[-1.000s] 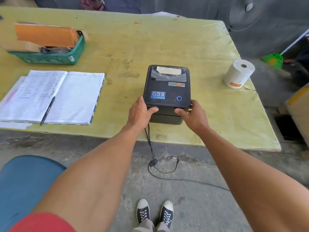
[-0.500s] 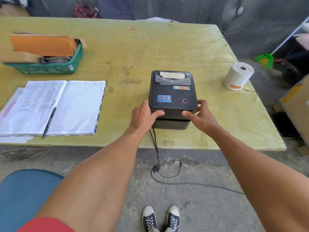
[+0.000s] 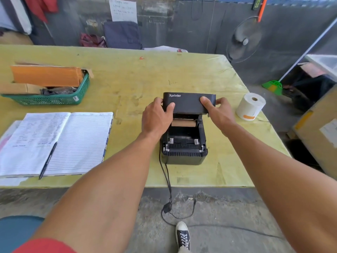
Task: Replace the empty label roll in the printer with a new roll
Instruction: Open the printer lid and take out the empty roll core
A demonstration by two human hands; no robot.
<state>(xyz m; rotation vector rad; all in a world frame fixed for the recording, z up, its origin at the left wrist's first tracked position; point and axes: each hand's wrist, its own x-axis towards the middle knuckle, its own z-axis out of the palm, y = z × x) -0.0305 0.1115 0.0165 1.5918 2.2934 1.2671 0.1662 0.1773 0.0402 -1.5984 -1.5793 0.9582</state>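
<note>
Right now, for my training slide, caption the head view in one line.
Left hand and right hand hold the printer lid raised, exposing the empty core; new label roll waits nearby.

Left hand point(image 3: 156, 117), right hand point(image 3: 218, 114), forearms point(image 3: 109, 179): bare. Red garment point(image 3: 43, 245) near desk's point(image 3: 127, 73) front-left. Black canvas sneaker point(image 3: 182, 236), white toe cap, white laces, below desk front; pale trouser cuff point(image 3: 184, 250).

A wide yellow-green tabletop point(image 3: 127, 73) spreads out around the left hand point(image 3: 156, 115) and the right hand point(image 3: 218, 114). Far past the right hand, a round fan point(image 3: 244, 40) is by the dark grey wall point(image 3: 182, 24). A white paper note point(image 3: 124, 10) hangs on that wall, far beyond the left hand. Nearer than the hands, the floor point(image 3: 228, 207) is rough grey concrete.
</note>
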